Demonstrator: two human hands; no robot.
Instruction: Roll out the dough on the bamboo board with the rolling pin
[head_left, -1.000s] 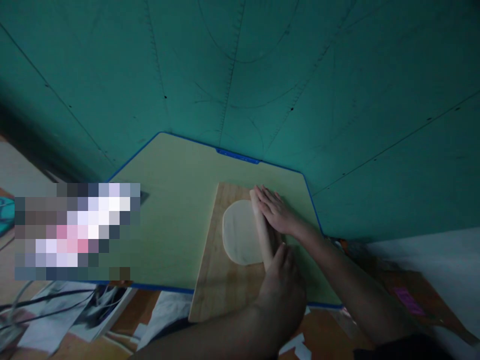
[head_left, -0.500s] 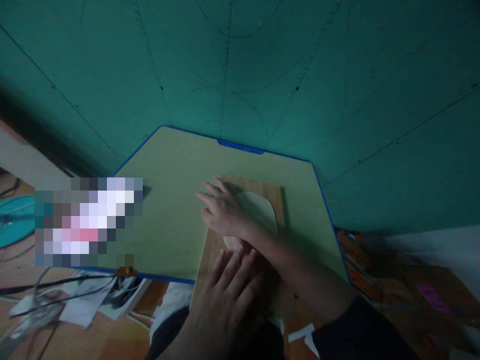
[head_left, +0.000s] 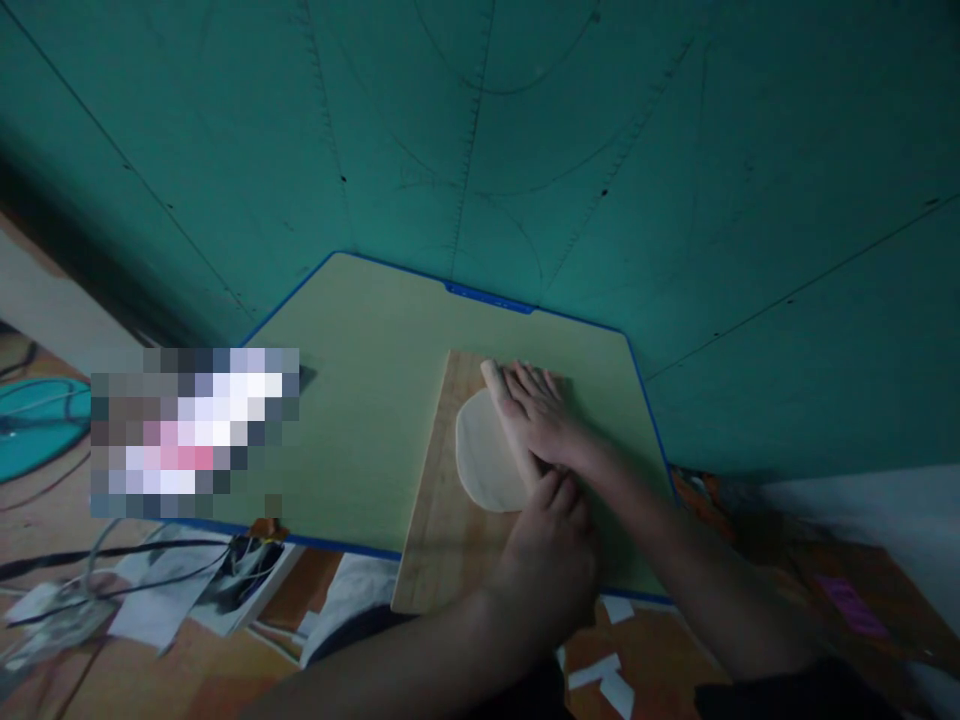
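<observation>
A pale wooden rolling pin (head_left: 511, 420) lies slantwise across the right side of a flat, rounded sheet of dough (head_left: 484, 455). Under the dough is a wooden board (head_left: 431, 550). My right hand (head_left: 541, 412) rests over the pin's far part, fingers stretched out together and lying flat. At the near end, my left hand (head_left: 555, 545) has its fingers curled round the pin. The right part of the dough is hidden by the pin and hands.
The board sits on a light green folding table (head_left: 360, 400) with a blue edge, its near end jutting past the table. A green marked wall (head_left: 525, 150) rises behind. A pixelated object (head_left: 202, 430) is at left. Cables and papers (head_left: 157, 590) lie below left, paper scraps (head_left: 604, 675) below right.
Both hands have moved right across the board, uncovering the rolling pin and the left part of the dough. My left hand's fingers, stretched out before, are now curled. The view has shifted slightly.
</observation>
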